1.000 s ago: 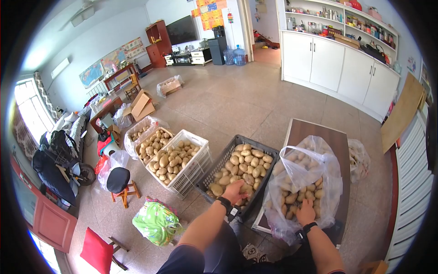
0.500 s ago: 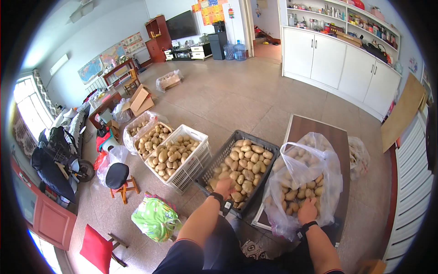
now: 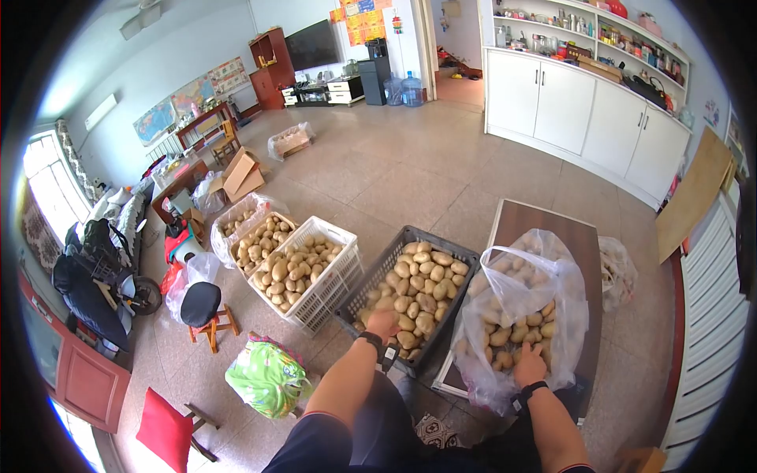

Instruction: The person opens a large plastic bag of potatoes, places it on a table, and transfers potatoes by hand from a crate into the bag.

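Fingers (image 3: 536, 350) of right hand (image 3: 531, 367) and left hand (image 3: 383, 322) probably touch potatoes (image 3: 426, 302), too hidden to tell whether they grasp any

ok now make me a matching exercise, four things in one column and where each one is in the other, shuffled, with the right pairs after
1. left hand
2. right hand
3. clear plastic bag
4. white crate

A. on the brown tabletop
B. at the potatoes in the dark crate
C. on the floor
D. at the bag's opening

Pairs: 1-B, 2-D, 3-A, 4-C
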A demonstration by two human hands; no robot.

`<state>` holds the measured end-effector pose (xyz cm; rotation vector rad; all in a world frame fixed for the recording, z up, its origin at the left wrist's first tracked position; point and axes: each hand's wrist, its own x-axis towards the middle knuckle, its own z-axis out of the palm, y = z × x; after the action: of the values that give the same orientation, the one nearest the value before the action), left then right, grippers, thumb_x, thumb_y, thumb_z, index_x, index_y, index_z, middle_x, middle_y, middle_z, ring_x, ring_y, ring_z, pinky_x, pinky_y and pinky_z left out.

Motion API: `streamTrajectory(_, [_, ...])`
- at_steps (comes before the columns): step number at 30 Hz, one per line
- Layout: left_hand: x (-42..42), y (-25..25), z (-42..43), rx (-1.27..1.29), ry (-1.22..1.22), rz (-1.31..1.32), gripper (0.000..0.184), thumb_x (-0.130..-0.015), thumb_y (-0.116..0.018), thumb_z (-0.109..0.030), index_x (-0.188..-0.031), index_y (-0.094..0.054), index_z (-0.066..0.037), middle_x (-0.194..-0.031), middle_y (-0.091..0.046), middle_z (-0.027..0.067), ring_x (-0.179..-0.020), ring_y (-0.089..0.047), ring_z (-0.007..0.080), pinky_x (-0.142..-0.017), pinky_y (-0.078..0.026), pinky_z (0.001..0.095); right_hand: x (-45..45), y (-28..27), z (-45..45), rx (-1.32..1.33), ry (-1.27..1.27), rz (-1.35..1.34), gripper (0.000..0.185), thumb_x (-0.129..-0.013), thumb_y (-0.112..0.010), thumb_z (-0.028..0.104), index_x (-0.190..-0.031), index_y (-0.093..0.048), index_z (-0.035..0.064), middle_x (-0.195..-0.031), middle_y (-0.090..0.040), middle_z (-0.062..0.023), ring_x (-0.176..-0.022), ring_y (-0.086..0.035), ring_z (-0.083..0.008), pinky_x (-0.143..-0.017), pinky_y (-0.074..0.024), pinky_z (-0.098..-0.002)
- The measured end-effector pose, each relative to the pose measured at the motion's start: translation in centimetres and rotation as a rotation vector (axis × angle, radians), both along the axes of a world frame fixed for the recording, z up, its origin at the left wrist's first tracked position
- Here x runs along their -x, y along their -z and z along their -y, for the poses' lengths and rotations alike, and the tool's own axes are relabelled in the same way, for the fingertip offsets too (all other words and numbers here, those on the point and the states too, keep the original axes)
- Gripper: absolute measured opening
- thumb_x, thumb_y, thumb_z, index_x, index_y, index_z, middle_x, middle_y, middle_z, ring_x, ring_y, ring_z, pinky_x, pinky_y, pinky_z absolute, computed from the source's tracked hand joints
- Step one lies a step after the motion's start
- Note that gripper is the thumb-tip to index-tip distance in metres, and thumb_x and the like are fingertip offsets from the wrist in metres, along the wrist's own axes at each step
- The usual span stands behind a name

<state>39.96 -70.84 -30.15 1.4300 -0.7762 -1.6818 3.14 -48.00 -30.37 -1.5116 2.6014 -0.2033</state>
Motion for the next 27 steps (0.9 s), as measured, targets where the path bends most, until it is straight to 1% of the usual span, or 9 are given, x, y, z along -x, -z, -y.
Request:
streamTrajectory(5, [-1.8, 2.3, 0.6, 0.344, 0.228, 0.292, 0.033, -0.081, -0.072, -0.026, -0.096, -0.066, 0.003, -0.095, -0.065, 0.0209, -0.095, -0.064, 0.0334, -0.073, -0.054, 0.0437, 0.3, 0.1, -0.2, -0.006, -0.025, 0.025, 0.062, -0.071, -0.075, 0.013, -0.125, -0.045, 0.0100, -0.118, -0.048, -0.0219, -0.091, -0.065, -0.0396, -0.075, -0.0545, -0.0470])
streamTrajectory(7, [-2.1, 0.5, 0.3, 0.875, 0.681, 1.326, 0.039, -0.076, -0.074, -0.038, -0.077, -0.068, 0.001, -0.083, -0.065, 0.0223, -0.096, -0.063, 0.0349, -0.078, -0.052, 0.0429, 0.0, -1.0, 0.1, -0.034, -0.016, 0.041, 0.063, -0.071, -0.076, 0.015, -0.125, -0.044, 0.0104, -0.117, -0.048, -0.0217, -0.092, -0.065, -0.0400, -0.075, -0.0545, -0.0472])
streamTrajectory(10, [-1.2, -0.6, 0.0, 0.790, 0.680, 1.423, 0.042, -0.077, -0.074, -0.042, -0.078, -0.068, -0.001, -0.084, -0.066, 0.0210, -0.093, -0.064, 0.0357, -0.078, -0.052, 0.0436, -0.1, -2.4, -0.7, 0.035, -0.021, 0.097, 0.064, -0.073, -0.075, 0.018, -0.127, -0.043, 0.0115, -0.119, -0.050, -0.0235, -0.096, -0.063, -0.0423, -0.080, -0.0538, -0.0491])
streamTrajectory(14, [-0.4, -1.2, -0.5, 0.827, 0.714, 1.381, 0.043, -0.076, -0.078, -0.037, -0.090, -0.064, 0.000, -0.092, -0.067, 0.0199, -0.085, -0.065, 0.0358, -0.075, -0.051, 0.0433, 0.2, -2.2, -0.6, 0.070, 0.019, 0.219, 0.063, -0.076, -0.071, 0.021, -0.131, -0.042, 0.0127, -0.124, -0.049, -0.0250, -0.101, -0.060, -0.0453, -0.084, -0.0520, -0.0516])
streamTrajectory(16, [1.4, -0.4, 0.0, 0.024, 0.029, -0.102, 0.017, -0.088, -0.065, -0.019, -0.084, -0.058, -0.004, -0.071, -0.053, 0.0096, -0.073, -0.061, 0.0305, -0.064, -0.050, 0.0460, 0.4, -1.8, -0.5, 0.198, 0.009, 0.268, 0.057, -0.077, -0.070, 0.023, -0.127, -0.046, 0.0122, -0.121, -0.051, -0.0254, -0.100, -0.059, -0.0459, -0.083, -0.0512, -0.0514])
streamTrajectory(18, [3.3, -4.1, -1.8, 0.005, 0.055, -0.008, 0.015, -0.094, -0.054, -0.014, -0.106, -0.053, -0.004, -0.089, -0.051, 0.0068, -0.076, -0.061, 0.0257, -0.068, -0.056, 0.0395, 1.2, -0.3, -0.4, 0.210, 0.023, 0.302, 0.062, -0.077, -0.070, 0.024, -0.132, -0.045, 0.0109, -0.121, -0.053, -0.0250, -0.098, -0.060, -0.0452, -0.084, -0.0506, -0.0500])
streamTrajectory(21, [3.7, -3.9, -1.9, 0.044, 0.166, -0.049, 0.023, -0.094, -0.056, -0.015, -0.113, -0.050, -0.004, -0.094, -0.051, 0.0070, -0.078, -0.061, 0.0248, -0.074, -0.057, 0.0378, 1.9, 1.3, 0.3, 0.414, -0.059, 0.424, 0.066, -0.078, -0.071, 0.028, -0.136, -0.043, 0.0103, -0.121, -0.056, -0.0203, -0.095, -0.063, -0.0365, -0.079, -0.0514, -0.0444])
streamTrajectory(23, [4.5, -5.3, -2.9, 0.044, 0.221, -0.147, 0.045, -0.094, -0.059, -0.016, -0.132, -0.044, 0.003, -0.110, -0.052, 0.0113, -0.082, -0.062, 0.0247, -0.073, -0.057, 0.0359, 0.5, -2.9, 0.3, 0.266, 0.272, 1.222, 0.062, -0.083, -0.069, 0.029, -0.137, -0.045, 0.0085, -0.117, -0.061, -0.0129, -0.089, -0.063, -0.0241, -0.074, -0.0503, -0.0374])
streamTrajectory(27, [6.4, -6.5, -4.1, 0.048, 0.331, -0.177, 0.050, -0.092, -0.064, -0.021, -0.132, -0.045, 0.001, -0.110, -0.054, 0.0121, -0.084, -0.063, 0.0255, -0.074, -0.057, 0.0361, -0.4, -4.0, 0.3, 0.363, 0.369, 1.711, 0.047, -0.090, -0.064, 0.030, -0.130, -0.051, 0.0091, -0.104, -0.064, -0.0073, -0.074, -0.061, -0.0163, -0.067, -0.0477, -0.0310])
